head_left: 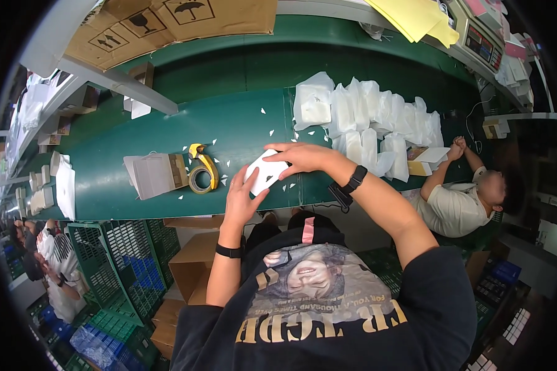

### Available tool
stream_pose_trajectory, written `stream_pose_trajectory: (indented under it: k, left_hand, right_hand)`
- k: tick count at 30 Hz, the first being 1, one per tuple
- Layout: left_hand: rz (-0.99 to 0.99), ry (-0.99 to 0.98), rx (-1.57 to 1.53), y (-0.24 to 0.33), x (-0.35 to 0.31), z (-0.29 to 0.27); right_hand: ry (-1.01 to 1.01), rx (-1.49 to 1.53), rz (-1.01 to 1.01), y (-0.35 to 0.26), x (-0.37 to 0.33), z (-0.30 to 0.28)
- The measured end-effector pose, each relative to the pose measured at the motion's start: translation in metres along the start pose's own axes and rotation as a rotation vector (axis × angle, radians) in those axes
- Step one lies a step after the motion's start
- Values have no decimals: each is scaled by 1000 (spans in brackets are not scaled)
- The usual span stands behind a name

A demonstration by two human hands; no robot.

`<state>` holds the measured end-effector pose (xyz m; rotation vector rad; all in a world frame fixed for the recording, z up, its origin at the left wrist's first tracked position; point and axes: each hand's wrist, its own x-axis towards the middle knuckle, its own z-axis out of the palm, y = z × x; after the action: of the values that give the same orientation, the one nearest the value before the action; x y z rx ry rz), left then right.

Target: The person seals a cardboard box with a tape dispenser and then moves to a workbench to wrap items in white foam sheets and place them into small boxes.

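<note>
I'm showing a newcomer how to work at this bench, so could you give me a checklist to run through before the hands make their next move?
1. White box held steady between both hands: ok, the left hand and right hand are on it.
2. Tape dispenser set down: ok, on the green table, left of the box.
3. Table free of scraps: not ok, white bits lie scattered.
4. Wrapped packages apart from the box: ok, grouped to its right.
5. Box contents: cannot tell, hidden.
</note>
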<state>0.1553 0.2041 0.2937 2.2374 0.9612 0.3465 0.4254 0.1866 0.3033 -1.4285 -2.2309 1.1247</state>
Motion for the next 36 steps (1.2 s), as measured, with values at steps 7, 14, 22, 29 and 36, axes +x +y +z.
stream_pose_trajectory:
  k: [7,14,22,29,36]
  left_hand:
    - [-6,33,22,5,8,5]
    - [37,71,62,0,8,4]
    - [52,119,153,6,3,23]
    - [58,102,358,9,-3,36]
    - [242,61,324,-9,0,34]
  right_hand:
    - [114,-240,-154,12,-2,15]
    - [158,-184,-141,11,2,18]
    - [235,-170,-159,9,-4,31]
    - [221,-188,-172,11,-12,34]
    - [168,-232,-191,14,-11,40]
